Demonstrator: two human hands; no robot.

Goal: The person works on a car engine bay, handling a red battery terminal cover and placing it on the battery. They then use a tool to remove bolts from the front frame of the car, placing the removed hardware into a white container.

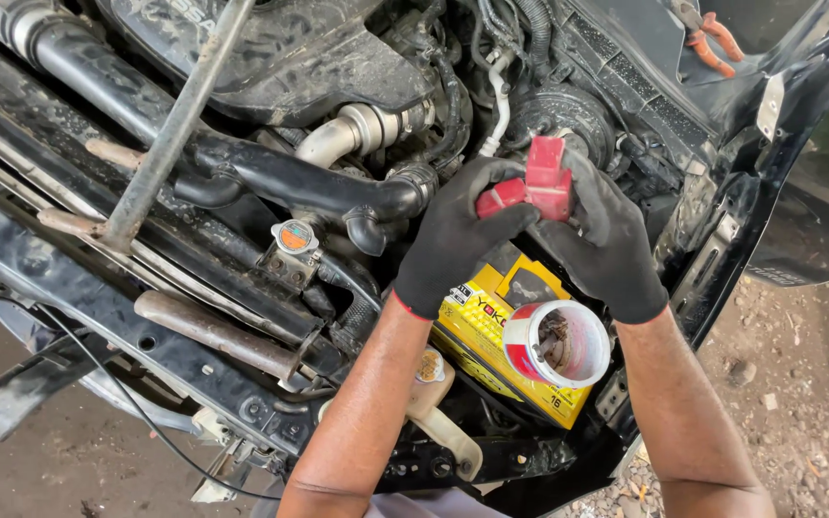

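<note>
Over an open engine bay, the gloved left hand (453, 235) and right hand (606, 245) together grip a red terminal cover (541, 182). Fingers of both close around it, directly above the yellow battery (486, 321), where a red-and-white tub (558, 343) sits.

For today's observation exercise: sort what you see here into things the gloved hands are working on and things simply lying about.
In hand:
left hand
right hand
red terminal cover
yellow battery

Lying about:
red-and-white cup resting on the battery
radiator cap
hood prop rod
orange-handled pliers
</note>
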